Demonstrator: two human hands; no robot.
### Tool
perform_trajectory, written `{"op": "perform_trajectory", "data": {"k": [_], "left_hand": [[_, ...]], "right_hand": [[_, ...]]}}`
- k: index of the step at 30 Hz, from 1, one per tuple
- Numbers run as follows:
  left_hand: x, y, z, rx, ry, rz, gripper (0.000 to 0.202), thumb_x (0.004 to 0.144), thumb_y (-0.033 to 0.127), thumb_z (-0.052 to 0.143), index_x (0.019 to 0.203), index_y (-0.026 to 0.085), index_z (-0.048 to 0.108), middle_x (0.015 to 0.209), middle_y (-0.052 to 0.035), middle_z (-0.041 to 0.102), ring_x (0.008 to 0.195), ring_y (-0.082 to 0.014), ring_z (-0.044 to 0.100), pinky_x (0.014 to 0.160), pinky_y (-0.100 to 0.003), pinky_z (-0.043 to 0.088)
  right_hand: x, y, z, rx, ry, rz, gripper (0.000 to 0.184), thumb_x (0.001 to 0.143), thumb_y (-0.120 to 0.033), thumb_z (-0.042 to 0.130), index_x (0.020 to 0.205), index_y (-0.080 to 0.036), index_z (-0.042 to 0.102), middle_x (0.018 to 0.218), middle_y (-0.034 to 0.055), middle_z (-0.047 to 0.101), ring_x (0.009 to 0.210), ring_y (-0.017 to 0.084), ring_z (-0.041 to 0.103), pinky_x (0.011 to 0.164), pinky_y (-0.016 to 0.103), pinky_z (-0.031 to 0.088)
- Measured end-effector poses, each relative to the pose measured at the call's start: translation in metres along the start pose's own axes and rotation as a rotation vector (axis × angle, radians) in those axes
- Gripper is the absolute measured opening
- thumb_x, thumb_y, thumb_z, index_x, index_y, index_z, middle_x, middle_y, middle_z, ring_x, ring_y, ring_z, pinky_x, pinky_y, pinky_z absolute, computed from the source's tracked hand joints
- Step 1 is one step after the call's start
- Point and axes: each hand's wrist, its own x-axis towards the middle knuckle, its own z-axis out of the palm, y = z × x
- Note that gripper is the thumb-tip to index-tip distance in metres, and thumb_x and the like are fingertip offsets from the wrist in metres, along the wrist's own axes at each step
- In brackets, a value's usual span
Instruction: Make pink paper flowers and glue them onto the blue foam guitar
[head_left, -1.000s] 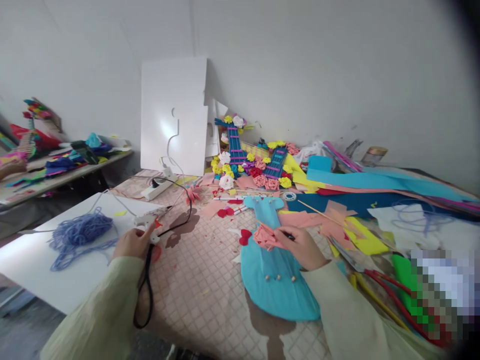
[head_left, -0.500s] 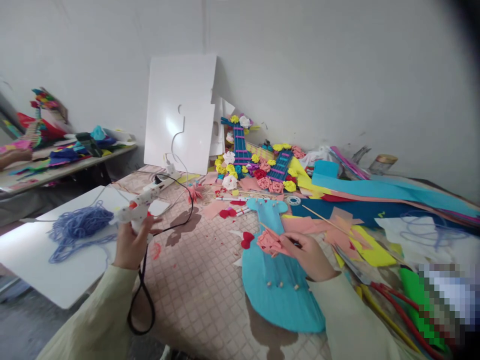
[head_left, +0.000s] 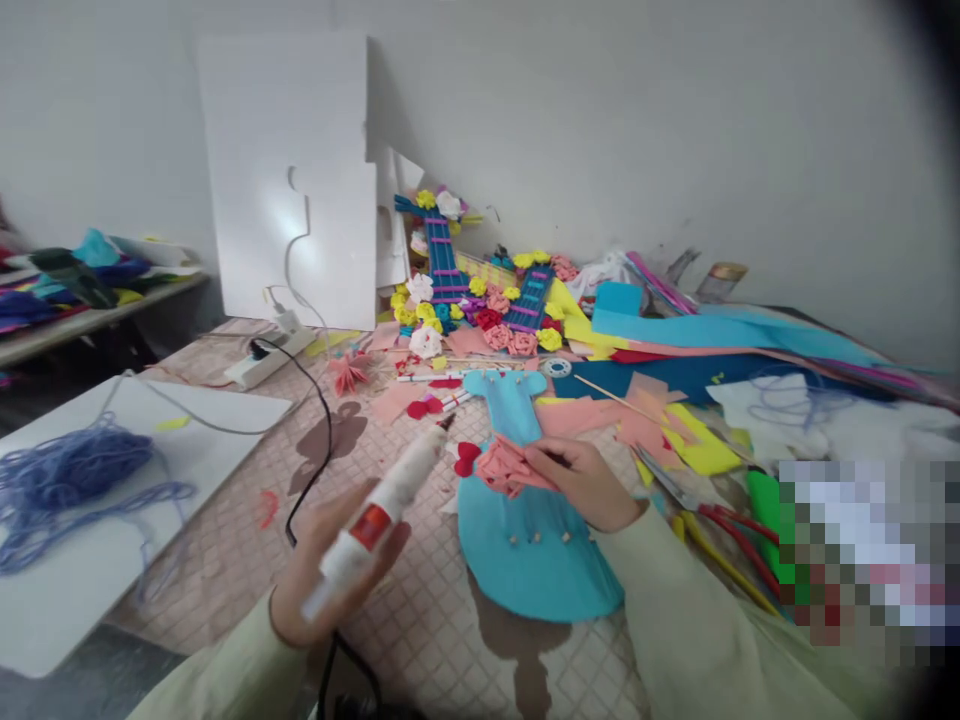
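A white hot glue gun with an orange-red patch lies in the grip of my left hand, its dark nozzle pointing up and to the right. My right hand pinches a folded pink paper flower at its right edge. Beneath the flower rests a turquoise guitar-shaped piece with small pegs on its lower body. A red paper bow sits just left of the flower. The glue gun's nozzle is apart from the flower. Fingers of my left hand are partly hidden behind the gun.
Blue yarn lies on a white board at left. A power strip with a black cord is behind. Flower-covered paper guitars lean at the back. Red-handled scissors and paper scraps lie right.
My left hand has brought the glue gun rightward and nearer, turning its nozzle toward the flower. The pink flower has turned in my right hand. The whole view has shifted somewhat.
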Motion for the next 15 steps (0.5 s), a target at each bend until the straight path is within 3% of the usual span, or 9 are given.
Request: {"op": "perform_trajectory", "data": {"k": [3,5,8,15], "left_hand": [[0.002,0.002,0.010,0.235,-0.268,0.212,0.013,0.066,0.024,0.059,0.078,0.019,0.058,0.069,-0.0023,0.056,0.060,-0.0141,0.051,0.055,-0.025,0.040],[0.003,-0.001,0.017,0.440,-0.344,0.363,0.021,0.071,0.024,0.053,0.091,0.018,0.052,0.078,-0.0040,0.057,0.064,-0.0148,0.054,0.057,-0.025,0.042],[0.003,-0.007,0.025,0.636,-0.369,0.467,0.024,0.073,0.026,0.049,0.095,0.017,0.045,0.078,-0.0039,0.057,0.060,-0.0143,0.055,0.053,-0.024,0.042],[0.002,-0.008,0.030,0.808,-0.415,0.522,0.025,0.071,0.018,0.046,0.096,0.017,0.041,0.076,-0.0023,0.057,0.057,-0.0144,0.058,0.051,-0.024,0.044]], "right_hand": [[0.000,-0.001,0.002,-0.021,0.010,-0.018,0.029,0.079,-0.035,0.047,0.071,-0.013,0.062,0.063,0.0006,0.058,0.061,0.013,0.051,0.054,0.022,0.036],[-0.001,-0.002,0.002,-0.023,0.021,-0.019,0.028,0.079,-0.034,0.047,0.070,-0.012,0.062,0.062,0.0005,0.058,0.060,0.012,0.051,0.054,0.022,0.036],[-0.001,-0.002,0.003,-0.003,0.029,-0.005,0.027,0.079,-0.032,0.047,0.072,-0.012,0.064,0.067,0.0021,0.063,0.063,0.013,0.054,0.056,0.022,0.038],[-0.001,-0.002,0.002,-0.006,0.064,-0.029,0.022,0.079,-0.027,0.050,0.074,-0.014,0.066,0.074,0.0038,0.067,0.067,0.015,0.059,0.059,0.023,0.040]]}}
